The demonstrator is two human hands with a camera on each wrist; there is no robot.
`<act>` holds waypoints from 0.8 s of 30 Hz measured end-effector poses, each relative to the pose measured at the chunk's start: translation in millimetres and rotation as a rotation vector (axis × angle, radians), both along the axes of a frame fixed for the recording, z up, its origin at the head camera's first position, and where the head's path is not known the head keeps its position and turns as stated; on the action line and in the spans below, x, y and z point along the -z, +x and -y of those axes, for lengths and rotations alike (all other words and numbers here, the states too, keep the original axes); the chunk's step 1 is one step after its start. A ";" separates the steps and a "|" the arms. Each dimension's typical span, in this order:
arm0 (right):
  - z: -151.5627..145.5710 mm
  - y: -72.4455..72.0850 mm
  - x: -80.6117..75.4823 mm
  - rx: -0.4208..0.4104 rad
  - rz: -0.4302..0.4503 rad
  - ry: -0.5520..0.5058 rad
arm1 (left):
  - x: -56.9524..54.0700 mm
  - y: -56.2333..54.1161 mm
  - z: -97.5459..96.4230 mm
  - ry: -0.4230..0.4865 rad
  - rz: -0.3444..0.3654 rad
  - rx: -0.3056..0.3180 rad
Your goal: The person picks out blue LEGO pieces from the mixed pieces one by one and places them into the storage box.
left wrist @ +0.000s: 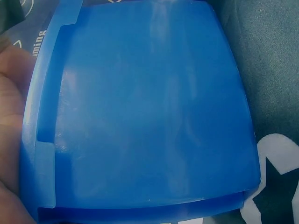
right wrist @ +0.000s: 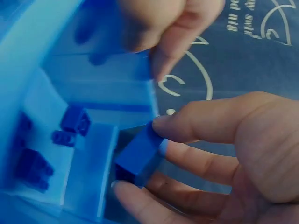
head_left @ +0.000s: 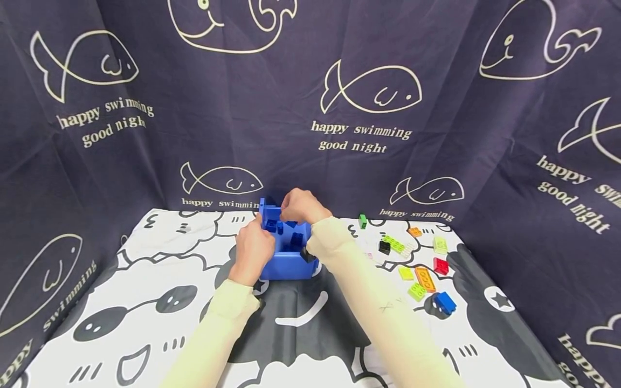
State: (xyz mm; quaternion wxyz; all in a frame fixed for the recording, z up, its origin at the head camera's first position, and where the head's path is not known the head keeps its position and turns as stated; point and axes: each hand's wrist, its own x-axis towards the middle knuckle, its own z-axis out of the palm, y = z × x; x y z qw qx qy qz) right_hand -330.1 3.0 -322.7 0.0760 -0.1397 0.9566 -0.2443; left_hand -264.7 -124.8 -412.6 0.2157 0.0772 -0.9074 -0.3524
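A blue plastic box (head_left: 289, 267) stands at the back middle of the table, with several blue bricks (right wrist: 32, 169) lying inside. My left hand (head_left: 253, 249) grips its left edge; in the left wrist view the fingers (left wrist: 11, 126) lie along a raised rim beside a smooth blue wall (left wrist: 149, 102). Over the box's far part, my right hand (head_left: 302, 206) pinches a blue brick (right wrist: 140, 154) between thumb and fingers. The right wrist view shows that brick tilted, close to the box wall.
Right of the box lie loose bricks: green (head_left: 363, 221), black (head_left: 384, 247), lime (head_left: 394, 244), orange (head_left: 425, 279), red (head_left: 441, 265) and blue (head_left: 444, 303). A patterned cloth covers the table (head_left: 145, 302). Dark printed curtains (head_left: 291, 124) enclose the back and sides.
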 end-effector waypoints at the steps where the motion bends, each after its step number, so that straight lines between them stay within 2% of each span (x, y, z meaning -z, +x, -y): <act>1: 0.8 0.0 2.6 -0.001 0.019 0.013 | -0.2 0.4 0.1 -0.001 0.002 0.001; 3: 2.1 0.3 7.3 -0.004 0.052 0.027 | 0.4 0.0 0.0 -0.003 0.003 0.002; 8: 5.5 0.5 16.8 -0.030 0.060 0.043 | 0.9 -0.1 -0.1 -0.006 0.004 0.000; 18: 12.8 -1.9 26.8 -0.043 0.020 0.083 | 2.3 -0.4 1.1 -0.013 0.007 0.007; 24: 16.2 -0.5 27.7 -0.044 0.006 0.108 | 0.7 -0.7 1.1 -0.001 0.015 0.005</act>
